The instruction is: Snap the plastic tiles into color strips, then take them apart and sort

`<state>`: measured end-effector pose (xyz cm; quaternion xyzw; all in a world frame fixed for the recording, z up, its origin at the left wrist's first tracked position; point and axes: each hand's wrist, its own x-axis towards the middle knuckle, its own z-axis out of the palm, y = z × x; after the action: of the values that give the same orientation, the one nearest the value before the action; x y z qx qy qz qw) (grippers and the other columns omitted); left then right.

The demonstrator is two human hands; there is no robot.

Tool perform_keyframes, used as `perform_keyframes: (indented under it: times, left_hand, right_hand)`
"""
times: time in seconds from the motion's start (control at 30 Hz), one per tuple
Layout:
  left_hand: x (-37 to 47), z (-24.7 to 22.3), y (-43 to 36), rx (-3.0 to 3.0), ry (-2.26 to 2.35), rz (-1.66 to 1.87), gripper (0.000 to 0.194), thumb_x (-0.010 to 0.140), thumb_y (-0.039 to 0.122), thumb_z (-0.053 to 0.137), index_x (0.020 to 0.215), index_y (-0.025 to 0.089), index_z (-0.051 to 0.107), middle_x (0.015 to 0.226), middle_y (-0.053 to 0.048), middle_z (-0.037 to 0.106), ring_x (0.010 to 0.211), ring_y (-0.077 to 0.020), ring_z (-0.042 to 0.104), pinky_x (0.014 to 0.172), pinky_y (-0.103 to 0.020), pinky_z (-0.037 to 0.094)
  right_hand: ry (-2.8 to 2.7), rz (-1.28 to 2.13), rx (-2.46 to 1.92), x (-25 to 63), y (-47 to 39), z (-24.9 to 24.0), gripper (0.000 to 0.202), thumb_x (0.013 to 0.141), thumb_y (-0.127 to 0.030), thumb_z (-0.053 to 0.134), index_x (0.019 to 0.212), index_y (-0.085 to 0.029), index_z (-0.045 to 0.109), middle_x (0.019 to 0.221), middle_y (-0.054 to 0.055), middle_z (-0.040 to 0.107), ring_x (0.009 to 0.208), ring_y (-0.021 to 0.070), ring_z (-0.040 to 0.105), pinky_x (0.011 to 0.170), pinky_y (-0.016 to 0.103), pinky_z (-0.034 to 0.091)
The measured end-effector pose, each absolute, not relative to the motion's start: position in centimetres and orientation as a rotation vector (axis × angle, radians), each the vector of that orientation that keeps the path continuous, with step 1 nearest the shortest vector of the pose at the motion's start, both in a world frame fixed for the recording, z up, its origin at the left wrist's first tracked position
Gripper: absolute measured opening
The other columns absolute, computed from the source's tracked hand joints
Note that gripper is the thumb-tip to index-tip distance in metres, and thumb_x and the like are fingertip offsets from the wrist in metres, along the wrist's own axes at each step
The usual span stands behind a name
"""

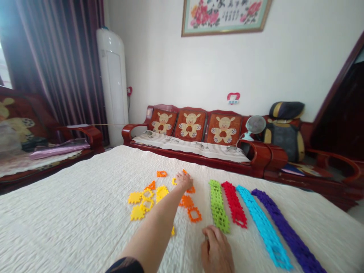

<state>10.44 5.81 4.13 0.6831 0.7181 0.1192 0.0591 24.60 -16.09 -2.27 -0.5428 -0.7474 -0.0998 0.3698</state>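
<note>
Orange pieces, yellow pieces, seemingly flat, scattered, green strip alongside

Dark characters are shown on the framed picture hung on the wall, between pink flowers; some are cut off by the view's upper edge, and none can be read clearly.

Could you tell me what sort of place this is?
It looks like a living room in a home: a long wooden sofa with bear cushions stands against the wall, a framed picture hangs above it, and a tall curtain hangs on the left.
</note>
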Motion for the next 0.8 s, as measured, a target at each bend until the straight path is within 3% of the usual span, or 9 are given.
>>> perform_keyframes:
  times: [0.1,0.33,0.5,0.67,0.8]
  left_hand:
    - [11.5,3.5,5.4,2.074,2.143,0.355,0.050,0.087,0.041,0.035,0.123,0.011,0.052,0.134,-0.022,0.043,0.124,-0.0344,0.039,0.099,-0.051,0.027]
    - [9.2,5.2,4.3,2.115,2.086,0.510,0.036,0.090,0.037,0.034,0.112,0.025,0.059,0.122,-0.008,0.056,0.116,-0.0216,0.048,0.099,-0.037,0.032]
    - [2.3,5.9,4.6,1.755,2.414,0.611,0.039,0.085,0.027,0.040,0.120,0.017,0.055,0.138,-0.016,0.041,0.131,-0.0348,0.030,0.101,-0.050,0.029]
    - [-1.2,4.3,4.8,1.483,2.502,0.634,0.040,0.085,0.036,0.040,0.114,0.015,0.060,0.124,-0.019,0.053,0.120,-0.0329,0.045,0.092,-0.042,0.040]
    - [-1.3,4.0,5.2,1.503,2.471,0.671,0.036,0.083,0.025,0.042,0.114,0.019,0.060,0.119,-0.015,0.056,0.115,-0.0264,0.051,0.091,-0.034,0.041]
  right_hand:
    - [-1.925,-0.241,-1.394,24.7,-16.1,-2.1,0.027,0.075,-0.009,0.040,0.088,-0.018,0.062,0.092,0.008,0.063,0.086,0.0196,0.058,0.078,0.032,0.045]
    - [-1.928,-0.240,-1.389,24.8,-15.9,-2.3,0.026,0.075,-0.010,0.041,0.088,-0.019,0.062,0.093,0.008,0.063,0.086,0.0198,0.058,0.079,0.032,0.045]
    - [-1.935,-0.252,-1.393,24.7,-15.9,-2.3,0.027,0.076,-0.010,0.041,0.090,-0.018,0.062,0.094,0.009,0.063,0.088,0.0204,0.058,0.081,0.033,0.045]
    - [-1.921,-0.257,-1.392,24.6,-16.0,-2.2,0.027,0.075,-0.008,0.041,0.088,-0.018,0.062,0.093,0.008,0.063,0.088,0.0200,0.058,0.081,0.032,0.044]
    - [-1.927,-0.230,-1.423,24.5,-16.3,-1.9,0.028,0.076,-0.008,0.040,0.090,-0.018,0.062,0.094,0.008,0.062,0.090,0.0201,0.057,0.083,0.033,0.043]
